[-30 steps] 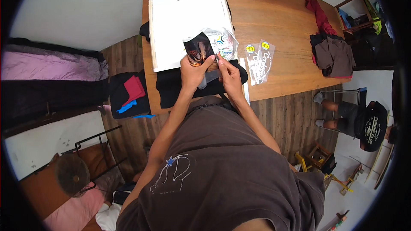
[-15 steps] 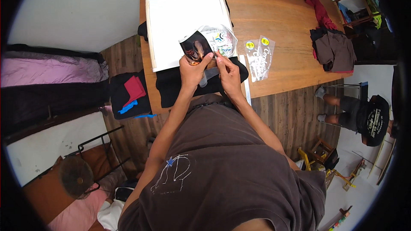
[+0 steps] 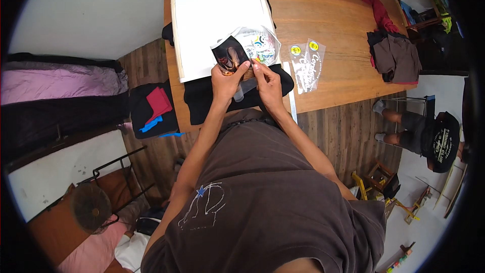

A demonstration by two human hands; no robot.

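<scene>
Since the earlier frames the two hands have barely shifted over the near edge of the bench (image 3: 343, 35), and the dark printed card (image 3: 231, 54) stays tipped up between them at much the same angle. The left hand (image 3: 226, 82) pinches the lower edge of that card with thumb and fingertips closed on it, while the right hand (image 3: 268, 82) closes on the mouth of a clear plastic sleeve (image 3: 260, 45) full of colourful printed stickers; a strip of clear film hangs just below the fingers. Both hands meet above a folded black garment (image 3: 202, 98), which lies on the bench in front of a large white bag with a cut-out handle (image 3: 214, 20). A second clear packet with yellow round stickers (image 3: 307, 63) lies just to the right, apart from the hands. The step in hand looks like working the card into or out of the sleeve; which of the two cannot be told. The next move probably calls for holding the sleeve's mouth open with one hand and keeping the card flat, so its corners do not snag the film.
</scene>
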